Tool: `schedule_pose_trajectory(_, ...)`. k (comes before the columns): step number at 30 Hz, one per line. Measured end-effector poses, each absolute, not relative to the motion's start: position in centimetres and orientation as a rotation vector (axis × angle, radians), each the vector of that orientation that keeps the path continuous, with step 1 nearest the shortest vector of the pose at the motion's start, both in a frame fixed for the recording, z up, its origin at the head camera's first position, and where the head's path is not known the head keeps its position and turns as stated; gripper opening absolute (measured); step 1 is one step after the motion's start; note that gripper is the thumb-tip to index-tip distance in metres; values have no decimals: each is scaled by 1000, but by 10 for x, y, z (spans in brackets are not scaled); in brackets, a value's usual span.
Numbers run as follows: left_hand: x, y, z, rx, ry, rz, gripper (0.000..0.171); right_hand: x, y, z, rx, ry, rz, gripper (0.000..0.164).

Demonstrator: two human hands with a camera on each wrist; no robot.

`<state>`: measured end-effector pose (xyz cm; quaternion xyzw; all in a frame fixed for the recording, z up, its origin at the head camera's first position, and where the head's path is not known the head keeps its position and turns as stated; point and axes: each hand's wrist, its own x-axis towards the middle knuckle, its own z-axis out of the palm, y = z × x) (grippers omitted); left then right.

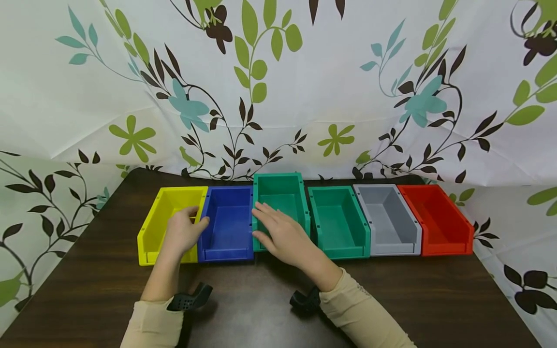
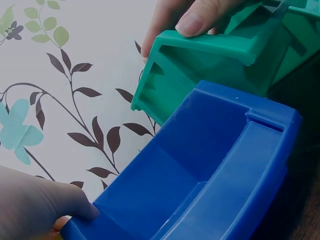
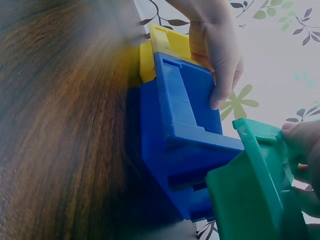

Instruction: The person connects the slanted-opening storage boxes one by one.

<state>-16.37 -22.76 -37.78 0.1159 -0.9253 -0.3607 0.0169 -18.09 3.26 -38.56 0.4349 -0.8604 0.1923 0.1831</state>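
Near the middle of the row, my right hand (image 1: 285, 238) grips the left wall of a green bin (image 1: 278, 186). Its thumb lies over the rim, and the fingers reach around the wall. This green bin sits farther back than its neighbours. My left hand (image 1: 183, 234) is where the yellow bin (image 1: 150, 238) meets the blue bin (image 1: 227, 255). In the right wrist view, the left thumb (image 3: 222, 85) lies inside the blue bin's side wall, so the hand pinches that wall. The left fingertips are partly hidden behind it.
Right of the held green bin stand a second green bin (image 1: 344, 252), a grey bin (image 1: 395, 249) and a red bin (image 1: 448, 247). All stand on a dark wooden table (image 1: 243, 304). A leaf-patterned cloth (image 1: 304, 106) hangs behind. Each wrist wears a black strap mount (image 1: 191, 298).
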Motion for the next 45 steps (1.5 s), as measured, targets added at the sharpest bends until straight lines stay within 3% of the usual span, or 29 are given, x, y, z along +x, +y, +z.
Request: schedule_pose_trajectory(45,-162,-229,-377,310,-2865,-1108,56,-176,29,-390,1148,-2571,489,51)
